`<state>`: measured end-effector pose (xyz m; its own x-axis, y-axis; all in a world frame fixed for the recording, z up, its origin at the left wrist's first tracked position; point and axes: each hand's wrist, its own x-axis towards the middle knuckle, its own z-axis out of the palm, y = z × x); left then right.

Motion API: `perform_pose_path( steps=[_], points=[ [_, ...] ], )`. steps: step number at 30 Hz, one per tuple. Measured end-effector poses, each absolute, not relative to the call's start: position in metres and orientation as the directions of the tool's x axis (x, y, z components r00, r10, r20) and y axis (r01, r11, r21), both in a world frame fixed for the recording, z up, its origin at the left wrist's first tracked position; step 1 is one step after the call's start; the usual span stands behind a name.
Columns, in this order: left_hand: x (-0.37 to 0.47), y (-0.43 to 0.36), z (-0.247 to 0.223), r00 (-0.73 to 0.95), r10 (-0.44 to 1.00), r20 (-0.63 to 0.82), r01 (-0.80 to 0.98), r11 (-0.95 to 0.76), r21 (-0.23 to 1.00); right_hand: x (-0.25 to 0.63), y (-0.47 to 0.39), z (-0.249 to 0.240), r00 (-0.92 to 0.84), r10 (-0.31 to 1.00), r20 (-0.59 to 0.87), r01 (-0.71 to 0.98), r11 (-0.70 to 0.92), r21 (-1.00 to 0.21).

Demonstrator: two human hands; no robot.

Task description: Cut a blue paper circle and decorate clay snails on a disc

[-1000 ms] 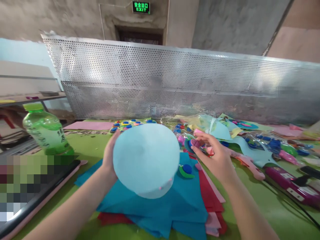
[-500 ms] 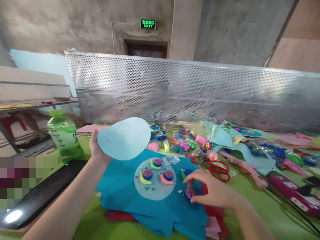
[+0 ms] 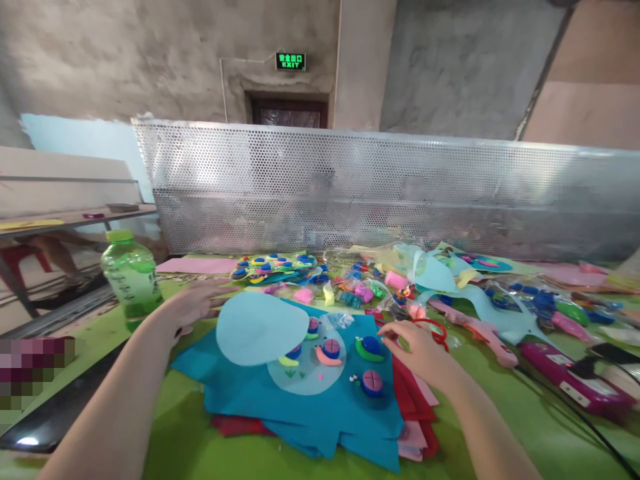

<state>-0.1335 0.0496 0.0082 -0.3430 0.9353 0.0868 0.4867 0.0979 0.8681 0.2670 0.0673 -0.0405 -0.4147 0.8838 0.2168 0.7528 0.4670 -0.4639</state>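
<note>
A light blue paper oval [image 3: 261,330] lies tilted over the teal sheets [image 3: 240,393], covering part of a pale decorated oval [image 3: 307,381] with clay snails on it. My left hand [image 3: 197,307] is just left of the plain oval, palm down with fingers stretched out, apart from it. At the right edge of the sheets, my right hand [image 3: 413,343] hovers with loosely bent, parted fingers and nothing visible in them. Its fingertips are beside a green clay snail with a blue shell [image 3: 370,347]. A snail with a purple-topped blue shell [image 3: 372,383] sits nearer me.
Red-handled scissors [image 3: 434,332] lie beyond my right hand. A green bottle [image 3: 131,283] stands left, with a dark phone [image 3: 65,407] nearer. Clay pieces, bags and finished snail ovals [image 3: 275,265] spread at the back. A pink glue gun [image 3: 480,330] and purple power strip [image 3: 575,377] lie right.
My left hand has let go of the plain oval, now lower over the decorated one. My right hand has left the purple-topped snail and moved up and right.
</note>
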Motion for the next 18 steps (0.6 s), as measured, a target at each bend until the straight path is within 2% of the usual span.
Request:
perform_pose_path(
  steps=[3,6,14,18],
  points=[
    [-0.134,0.051,0.003,-0.291,0.953,-0.087,0.318,0.182,0.93,0.269,0.068,-0.041,-0.397,0.887,0.236,0.761,0.461,-0.457],
    [-0.128,0.054,-0.002,-0.292,0.941,-0.171,0.23,0.243,0.942,0.269,0.069,-0.043,-0.392,0.886,0.247,0.759,0.464,-0.457],
    [-0.123,0.058,-0.002,-0.368,0.923,-0.115,0.258,0.221,0.941,0.275,0.077,-0.049,-0.274,0.916,0.294,0.769,0.392,-0.505],
    [-0.12,0.063,-0.009,-0.408,0.898,-0.163,0.332,0.313,0.89,0.278,0.079,-0.05,-0.21,0.931,0.297,0.77,0.345,-0.536]
  ],
)
